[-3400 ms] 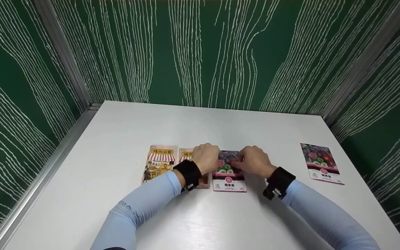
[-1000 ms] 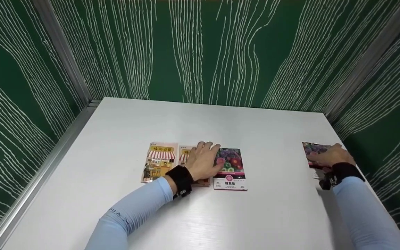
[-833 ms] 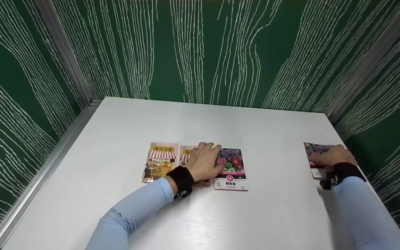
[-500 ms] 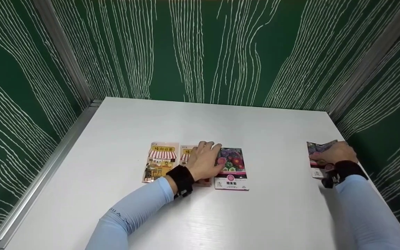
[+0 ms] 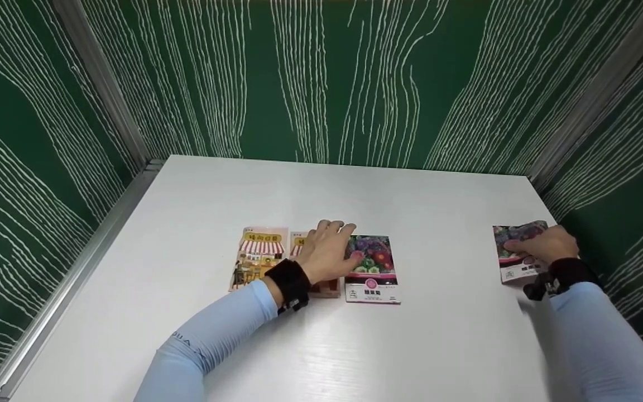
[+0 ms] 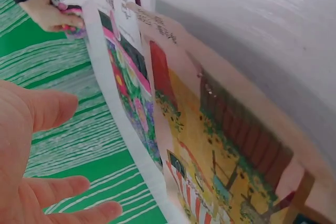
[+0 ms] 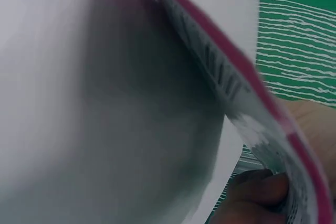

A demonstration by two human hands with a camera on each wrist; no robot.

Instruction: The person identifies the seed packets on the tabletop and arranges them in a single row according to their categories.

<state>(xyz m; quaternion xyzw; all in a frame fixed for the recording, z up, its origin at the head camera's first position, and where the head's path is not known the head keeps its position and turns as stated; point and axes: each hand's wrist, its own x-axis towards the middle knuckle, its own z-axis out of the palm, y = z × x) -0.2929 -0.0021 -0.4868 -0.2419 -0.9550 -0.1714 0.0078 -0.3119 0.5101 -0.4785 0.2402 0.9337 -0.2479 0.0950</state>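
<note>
Pinched between the thumb and fingers of my right hand [image 5: 553, 243] is a flower-print seed packet [image 5: 517, 272] at the table's right side. The right wrist view shows this packet [image 7: 231, 85] bent and tilted up off the table, with fingertips [image 7: 262, 192] behind it. My left hand [image 5: 326, 251] is spread over a yellow shop-print packet [image 5: 330, 287], which it partly hides; its thumb overlaps a second flower packet [image 5: 374, 285]. In the left wrist view the fingers [image 6: 58, 190] are straight and hold nothing. Another shop-print packet [image 5: 260, 254] lies at the left of the row.
The white table [image 5: 299, 357] has green walls with white wavy lines [image 5: 277, 84] behind it and at both sides. A metal frame strip [image 5: 76, 279] runs along the left edge. The right packet is near the table's right edge.
My right hand has left the middle flower packet, moved to the one at the far right, gripped it and raised it slightly. The left hand's fingers have spread out, staying near the same spot.
</note>
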